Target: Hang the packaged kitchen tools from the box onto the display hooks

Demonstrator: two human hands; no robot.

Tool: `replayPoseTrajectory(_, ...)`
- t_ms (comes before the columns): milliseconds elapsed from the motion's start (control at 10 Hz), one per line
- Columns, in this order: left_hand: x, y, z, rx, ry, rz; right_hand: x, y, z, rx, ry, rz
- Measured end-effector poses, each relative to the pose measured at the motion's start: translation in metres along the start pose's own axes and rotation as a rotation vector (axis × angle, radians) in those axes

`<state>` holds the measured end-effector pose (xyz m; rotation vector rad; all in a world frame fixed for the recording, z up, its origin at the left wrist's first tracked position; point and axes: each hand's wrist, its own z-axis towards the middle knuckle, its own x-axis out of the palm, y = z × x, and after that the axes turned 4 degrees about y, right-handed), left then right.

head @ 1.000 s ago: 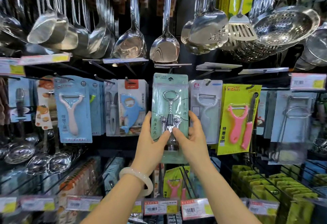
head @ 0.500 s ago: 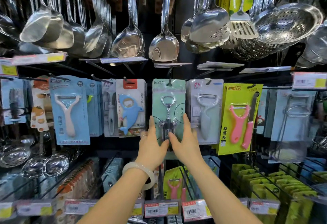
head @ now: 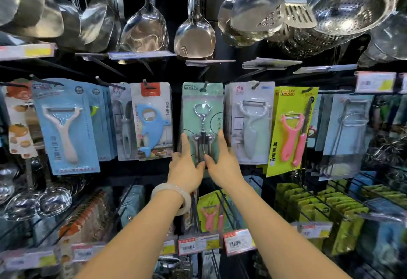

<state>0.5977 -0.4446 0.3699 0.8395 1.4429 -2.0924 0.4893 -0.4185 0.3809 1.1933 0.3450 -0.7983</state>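
Observation:
A mint-green carded corkscrew pack (head: 202,111) hangs from a black display hook (head: 205,85) in the middle row, its hole over the hook. My left hand (head: 186,165), with a pale bangle on the wrist, holds the pack's lower left edge. My right hand (head: 222,162) holds its lower right edge. Both thumbs lie on the front near the corkscrew's base. The pack's bottom is hidden behind my hands. No box is in view.
Neighbouring hooks carry a blue dolphin opener pack (head: 152,122), a grey peeler pack (head: 250,122), a yellow pack with pink peelers (head: 290,129) and a blue peeler pack (head: 66,124). Steel ladles and a strainer (head: 352,5) hang overhead. Lower hooks and price tags (head: 198,245) jut out below.
The corkscrew pack went from held in front of the rack to hung on the hook, further back. Both hands slid with it toward the rack and now sit lower on the pack.

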Motion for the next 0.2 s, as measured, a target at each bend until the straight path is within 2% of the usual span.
replayPoseTrajectory(200,0.023,0.028,-0.029,-0.092,0.017,0.114,0.022,-0.030,-0.044,0.045,-0.003,-0.014)
